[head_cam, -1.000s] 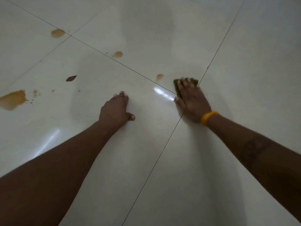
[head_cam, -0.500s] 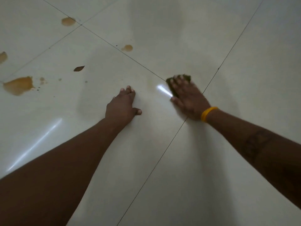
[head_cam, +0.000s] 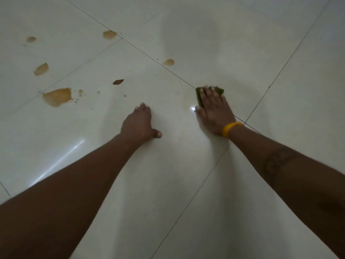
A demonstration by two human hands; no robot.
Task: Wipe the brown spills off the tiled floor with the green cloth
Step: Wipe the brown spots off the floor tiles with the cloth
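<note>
My right hand (head_cam: 214,111) lies flat on the green cloth (head_cam: 199,96), pressing it onto the pale tiled floor (head_cam: 261,53) beside a grout line; only the cloth's far and left edges show past the fingers. A faint brownish smear lies just left of the cloth. My left hand (head_cam: 139,124) rests on the floor, fingers together, holding nothing. Brown spills lie further off: a small one (head_cam: 169,62) beyond the cloth, one at the tile corner (head_cam: 109,34), a large one (head_cam: 57,97) at the left, and two more (head_cam: 41,69) (head_cam: 31,39) at the far left.
A dark brown leaf-shaped scrap (head_cam: 118,81) lies on the tile between the large spill and my left hand. Tiny brown droplets (head_cam: 80,92) dot the floor next to the large spill. A yellow band (head_cam: 230,128) circles my right wrist.
My right hand slid the cloth left over the small spill near the grout line, which no longer shows. The view shifted, bringing more spills in at the left. My left hand stays planted.
</note>
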